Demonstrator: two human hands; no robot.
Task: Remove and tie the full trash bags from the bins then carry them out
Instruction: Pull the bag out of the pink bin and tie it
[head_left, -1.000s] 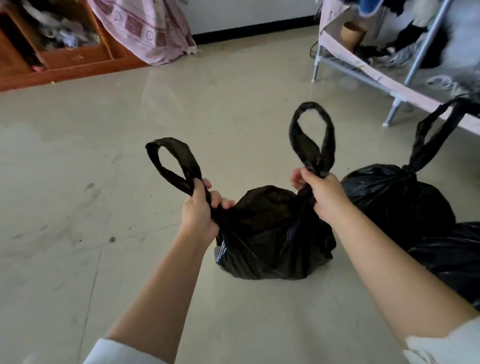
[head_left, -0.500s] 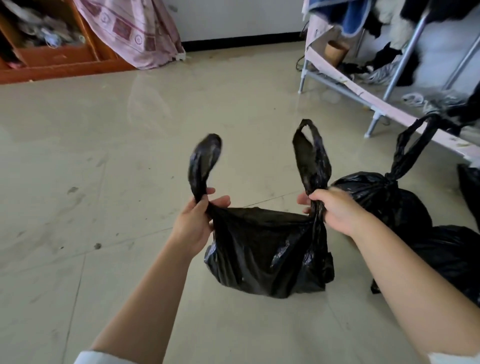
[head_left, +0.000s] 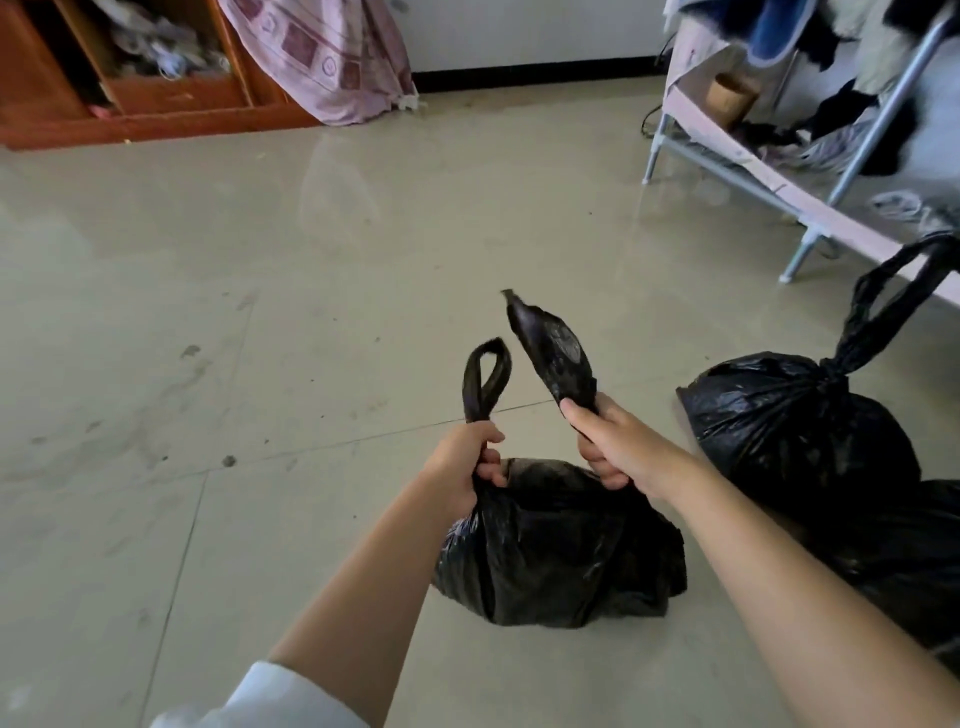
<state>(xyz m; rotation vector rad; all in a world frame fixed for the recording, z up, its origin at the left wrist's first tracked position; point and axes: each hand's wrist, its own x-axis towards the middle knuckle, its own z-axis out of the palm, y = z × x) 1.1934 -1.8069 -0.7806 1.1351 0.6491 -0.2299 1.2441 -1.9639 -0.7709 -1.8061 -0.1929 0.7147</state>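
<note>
A black trash bag sits on the tiled floor right in front of me. My left hand grips its left handle loop, which stands up above my fist. The right handle loop is clenched in my right hand. Both fists are close together above the bag's mouth. To the right rests a second black bag, its handles knotted and sticking up. Part of another black bag shows at the right edge.
A metal-legged rack with clothes and shoes stands at the back right. At the back left is a wooden cabinet, with a pink patterned cloth hanging beside it. Open tiled floor lies to the left.
My two hands have come much closer together above the bag, bringing the handle loops side by side. The bag's mouth has narrowed.
</note>
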